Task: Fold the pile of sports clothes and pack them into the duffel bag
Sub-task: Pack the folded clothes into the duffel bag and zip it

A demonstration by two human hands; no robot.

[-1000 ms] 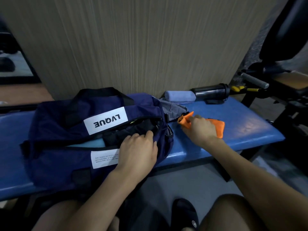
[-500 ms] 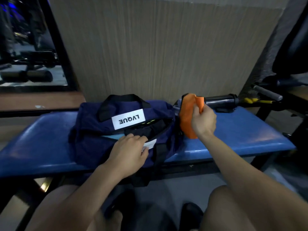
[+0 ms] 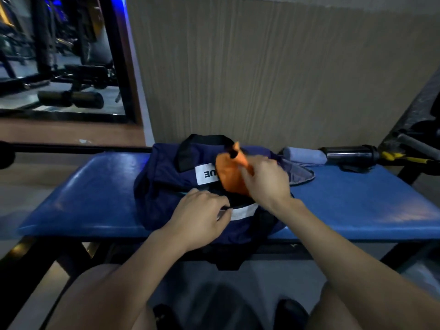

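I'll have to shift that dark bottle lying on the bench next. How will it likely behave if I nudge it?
The dark bottle lies on its side on the blue bench, so it would probably roll if nudged. The rolled towel beside its left end may block it that way. Its weight and contents cannot be told.

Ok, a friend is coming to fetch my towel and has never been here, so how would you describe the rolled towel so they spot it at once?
Find the long blue padded bench against the wood-panelled wall. Past the navy duffel bag, towards the bench's right end at the back edge, lies the rolled towel. It is a pale lavender-grey cloth roll, unlike the dark, hard shaker bottle lying right beside it.
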